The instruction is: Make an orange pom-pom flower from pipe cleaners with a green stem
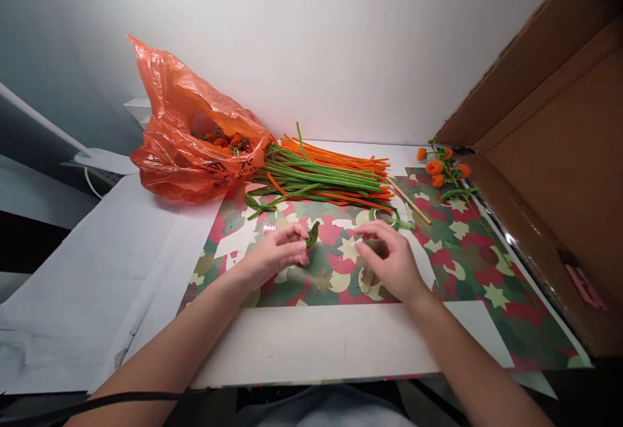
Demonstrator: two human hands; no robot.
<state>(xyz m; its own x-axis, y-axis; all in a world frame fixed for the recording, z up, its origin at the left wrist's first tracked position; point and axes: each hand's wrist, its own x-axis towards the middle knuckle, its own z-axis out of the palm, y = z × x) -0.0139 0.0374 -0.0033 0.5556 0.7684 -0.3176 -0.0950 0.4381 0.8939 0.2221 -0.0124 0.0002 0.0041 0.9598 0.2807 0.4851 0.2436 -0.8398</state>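
Between the thumb and fingertips of my left hand (285,248) is a small dark green pipe-cleaner leaf (313,235), held just above the patterned mat. My right hand (389,255) hovers to its right, thumb and fingers apart, and nothing shows between them. Below that palm lies a blurred pale green strip (368,279), partly hidden by the hand. Green-handled scissors (395,224) rest just beyond my right fingers. Behind both hands is a pile of green pipe cleaners (326,175), with orange pipe cleaners (345,156) behind and among them.
An orange plastic bag (180,154) with orange flowers inside stands at the back left. A thin wooden stick (411,200) lies right of the pile. Finished-looking orange flowers (435,167) on green stems lie beside a cardboard box (545,122). Under everything spreads the patterned mat (496,294).
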